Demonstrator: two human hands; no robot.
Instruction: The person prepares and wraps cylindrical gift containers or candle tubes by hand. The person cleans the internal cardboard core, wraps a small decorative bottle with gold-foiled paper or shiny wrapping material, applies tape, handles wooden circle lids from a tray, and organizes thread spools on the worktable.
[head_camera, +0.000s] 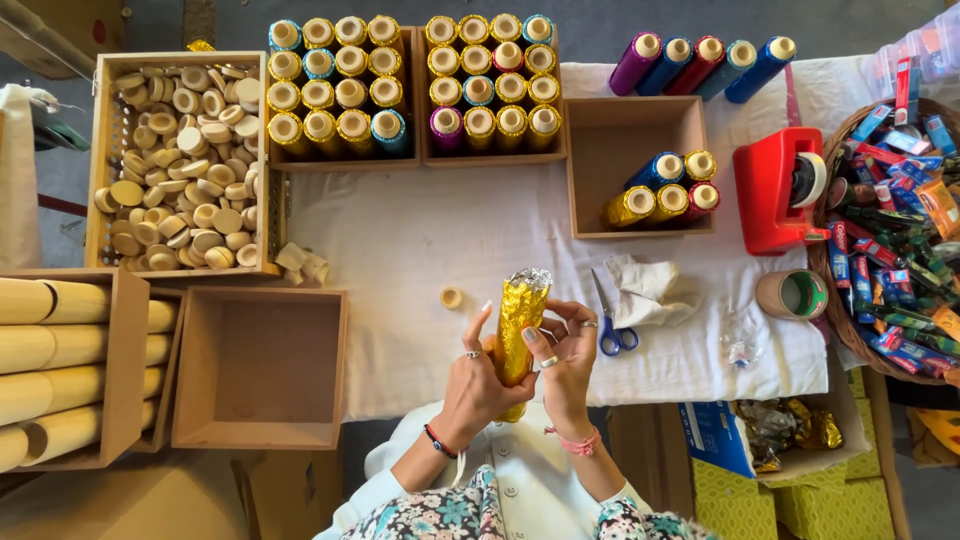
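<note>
— Gold foil already covers most of the tube (518, 335); the left hand (478, 385) is closed around its lower part, forefinger raised, and the right hand (566, 362) pinches its side, holding it upright above the bench (420, 240). The crumpled foil at the top looks not yet tucked in, so I judge the wrapping nearly done.

— What lies around the hands?

— Far to the left, plain bamboo tubes (50, 370) are stacked, with an empty wooden box (258, 368) just left of the left hand. Above that, a crate of wooden caps (180, 160). One loose cap (452, 297) sits just above the left hand.

— And further right?

— Beyond the hands, two trays of wrapped tubes (410, 85); to the right, scissors (612, 325) just beside the right hand, a part-filled box (640, 165), a red tape dispenser (775, 190) and a tape roll (792, 294). Nothing blocks the hands.
</note>
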